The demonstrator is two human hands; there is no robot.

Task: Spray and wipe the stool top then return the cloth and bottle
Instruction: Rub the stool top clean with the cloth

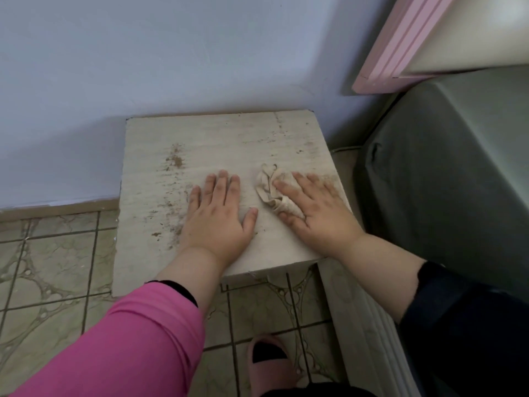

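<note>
Stool top (229, 133) sits mid-frame, pale square slab pushed into the corner against the lilac wall (143, 67). Brown smears and specks run down its left half; a fainter patch shows at the right edge.

Left hand (219, 216): flat on the stool top, palm down, fingers straight and slightly spread, grasping nothing. Grip released. Pink sleeve (128, 339) behind it.

Right hand (317, 207): lies on the cloth (270, 187), fingers extended over it, thumb tucked against its lower edge. Reads as pressing down rather than a clench. Dark sleeve (458, 310) behind it.

Cloth: small, beige, crumpled into a wad, on the right half of the stool top. Most of it sticks out to the left of the right hand's fingers, between the two hands, just beside the left thumb but not touching it.

Spray bottle: can't see it from here.

Around: patterned tile floor (51, 267) lower left, grey-green covered bed (458, 167) at right, pink slipper (269, 365) at bottom centre, pink trim (400, 53) upper right.
</note>
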